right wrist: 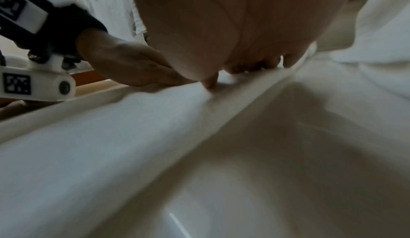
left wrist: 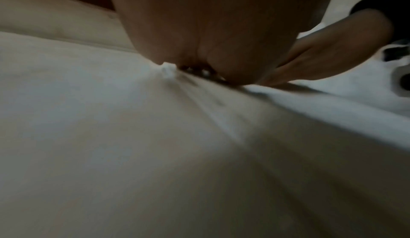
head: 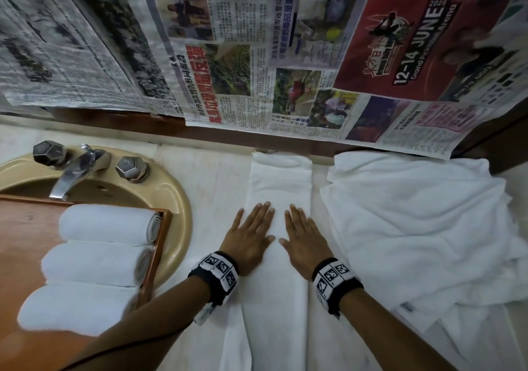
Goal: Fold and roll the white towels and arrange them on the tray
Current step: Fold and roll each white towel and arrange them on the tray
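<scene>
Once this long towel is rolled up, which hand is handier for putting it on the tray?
Probably the left hand: the tray with three rolled towels lies on its side. The right hand would have to cross over.

A beige sink [head: 177,199] lies to the left of the hands, with a chrome faucet [head: 73,175] and two faceted knobs [head: 47,153] at its far edge. Newspaper sheets [head: 228,56] hang on the wall beyond the hands, above a white countertop [head: 211,176].
</scene>
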{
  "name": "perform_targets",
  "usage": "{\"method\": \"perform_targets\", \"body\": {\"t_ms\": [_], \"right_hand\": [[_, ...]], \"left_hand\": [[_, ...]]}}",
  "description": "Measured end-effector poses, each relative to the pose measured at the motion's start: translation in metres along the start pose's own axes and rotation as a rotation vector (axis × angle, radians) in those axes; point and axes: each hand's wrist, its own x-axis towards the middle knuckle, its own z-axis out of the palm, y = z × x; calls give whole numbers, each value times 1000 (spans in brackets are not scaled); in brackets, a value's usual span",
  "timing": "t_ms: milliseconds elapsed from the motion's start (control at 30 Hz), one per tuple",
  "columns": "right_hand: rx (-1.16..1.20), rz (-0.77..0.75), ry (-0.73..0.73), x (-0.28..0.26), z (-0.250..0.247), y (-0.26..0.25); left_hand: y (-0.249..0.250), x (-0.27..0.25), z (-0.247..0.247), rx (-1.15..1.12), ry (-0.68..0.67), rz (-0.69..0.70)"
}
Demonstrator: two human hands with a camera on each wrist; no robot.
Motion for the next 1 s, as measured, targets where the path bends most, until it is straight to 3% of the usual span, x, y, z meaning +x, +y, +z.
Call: {"method": "perform_targets", "body": {"t_ms": [167,300,367,600,700,800,1000], "right_hand": [[-36,119,-4,-10,5,4],[29,36,105,-36,18,-25],[32,-7,55,-54,30,-28],[4,62,-9,-75,33,-16],[24,-32,49,-94,44,-38],[2,-104,-2,-119,61,-43],[-76,38,13,-141,62,-49]], "left_hand": [[-25,-16,-4,12,-1,-114],[5,-44,2,-13,11,-6],[14,-62,12,-10,-24,53],[-8,-85,12,40,-20,-80],[21,-105,20,-8,-6,-27],[37,-134,41,18,-52,38],[24,-167,42,48,-45,-141]]}}
